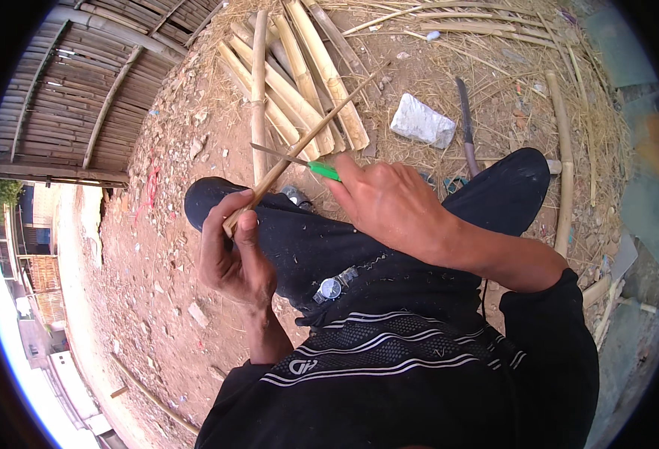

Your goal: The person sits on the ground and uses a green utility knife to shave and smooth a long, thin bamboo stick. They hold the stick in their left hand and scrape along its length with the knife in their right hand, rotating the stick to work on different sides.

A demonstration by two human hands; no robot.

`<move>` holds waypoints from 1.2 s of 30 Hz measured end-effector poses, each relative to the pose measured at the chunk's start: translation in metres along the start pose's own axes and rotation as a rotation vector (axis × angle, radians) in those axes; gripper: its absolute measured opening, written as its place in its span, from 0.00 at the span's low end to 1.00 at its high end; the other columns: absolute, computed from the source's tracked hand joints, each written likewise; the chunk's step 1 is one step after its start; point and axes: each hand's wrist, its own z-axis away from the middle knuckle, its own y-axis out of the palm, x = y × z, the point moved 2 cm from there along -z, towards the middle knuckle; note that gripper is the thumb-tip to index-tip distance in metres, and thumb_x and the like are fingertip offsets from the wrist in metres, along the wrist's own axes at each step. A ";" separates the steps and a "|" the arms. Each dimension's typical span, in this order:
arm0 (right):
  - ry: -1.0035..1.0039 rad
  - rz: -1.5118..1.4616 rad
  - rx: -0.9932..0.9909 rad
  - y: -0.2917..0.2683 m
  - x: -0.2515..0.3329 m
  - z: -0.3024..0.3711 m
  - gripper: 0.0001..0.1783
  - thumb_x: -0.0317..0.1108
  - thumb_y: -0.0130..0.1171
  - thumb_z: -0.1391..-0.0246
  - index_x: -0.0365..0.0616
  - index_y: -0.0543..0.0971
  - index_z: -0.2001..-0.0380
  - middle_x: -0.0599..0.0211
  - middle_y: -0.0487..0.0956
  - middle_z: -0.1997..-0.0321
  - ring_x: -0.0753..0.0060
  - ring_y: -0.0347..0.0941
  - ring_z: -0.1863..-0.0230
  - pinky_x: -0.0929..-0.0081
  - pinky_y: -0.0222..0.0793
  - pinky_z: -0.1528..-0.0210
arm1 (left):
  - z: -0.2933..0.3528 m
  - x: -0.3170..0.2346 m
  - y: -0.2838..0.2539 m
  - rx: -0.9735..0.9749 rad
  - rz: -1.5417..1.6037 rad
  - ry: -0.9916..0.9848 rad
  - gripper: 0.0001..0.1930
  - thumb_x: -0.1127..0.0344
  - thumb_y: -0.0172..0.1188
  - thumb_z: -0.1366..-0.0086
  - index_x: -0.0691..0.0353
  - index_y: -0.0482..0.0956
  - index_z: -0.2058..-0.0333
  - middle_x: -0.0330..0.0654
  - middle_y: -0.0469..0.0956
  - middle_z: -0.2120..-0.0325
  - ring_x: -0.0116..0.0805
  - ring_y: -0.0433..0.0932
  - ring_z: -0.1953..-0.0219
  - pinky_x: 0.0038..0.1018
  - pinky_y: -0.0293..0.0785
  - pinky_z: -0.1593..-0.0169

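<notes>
A: Black shirt [419, 408] nearest. Hands?
B: Left hand [234, 258] pinches the near end of the bamboo stick [316, 133]; right hand [404, 206] wraps a green-handled knife [317, 168], blade crossing the stick (contact unclear).
A: Risk?
B: Blade could skid toward the left hand, I'd say, if the stick rolls.
A: Axis?
B: Diagonal, above the dark trousers [307, 243], far end pointing ahead and right, across split bamboo [328, 78] in view.
</notes>
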 end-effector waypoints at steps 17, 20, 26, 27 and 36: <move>0.139 -0.213 0.089 -0.003 0.005 0.006 0.17 0.38 0.47 0.38 0.32 0.73 0.70 0.56 0.73 0.87 0.57 0.73 0.87 0.63 0.69 0.85 | -0.008 -0.020 -0.001 -0.128 -0.032 0.045 0.15 0.58 0.52 0.32 0.68 0.75 0.61 0.37 0.73 0.74 0.18 0.63 0.78 0.12 0.58 0.76; 0.264 -0.075 0.128 0.013 -0.040 -0.008 0.17 0.38 0.47 0.38 0.31 0.73 0.70 0.57 0.73 0.87 0.59 0.72 0.88 0.63 0.69 0.86 | -0.006 -0.019 -0.006 -0.062 -0.017 0.049 0.16 0.57 0.53 0.33 0.68 0.74 0.62 0.39 0.74 0.72 0.19 0.64 0.78 0.12 0.60 0.75; 0.047 -0.297 0.060 -0.001 0.007 0.005 0.16 0.38 0.46 0.38 0.33 0.73 0.68 0.52 0.74 0.86 0.47 0.74 0.83 0.58 0.70 0.80 | -0.011 -0.021 0.001 -0.142 0.030 0.018 0.16 0.56 0.53 0.33 0.66 0.74 0.62 0.38 0.73 0.75 0.19 0.64 0.79 0.14 0.59 0.76; 0.119 -0.193 0.061 0.011 -0.009 0.003 0.16 0.38 0.46 0.38 0.32 0.72 0.68 0.53 0.74 0.86 0.50 0.74 0.84 0.60 0.70 0.81 | -0.013 -0.021 -0.001 -0.123 0.050 0.018 0.15 0.57 0.54 0.34 0.67 0.74 0.63 0.40 0.74 0.73 0.20 0.66 0.78 0.13 0.61 0.75; 0.158 -0.181 0.117 0.027 -0.030 -0.017 0.17 0.37 0.44 0.37 0.32 0.73 0.67 0.61 0.72 0.88 0.63 0.71 0.88 0.69 0.68 0.88 | -0.016 -0.010 -0.007 -0.171 0.040 -0.003 0.17 0.56 0.55 0.34 0.68 0.73 0.63 0.42 0.75 0.69 0.20 0.69 0.77 0.11 0.65 0.74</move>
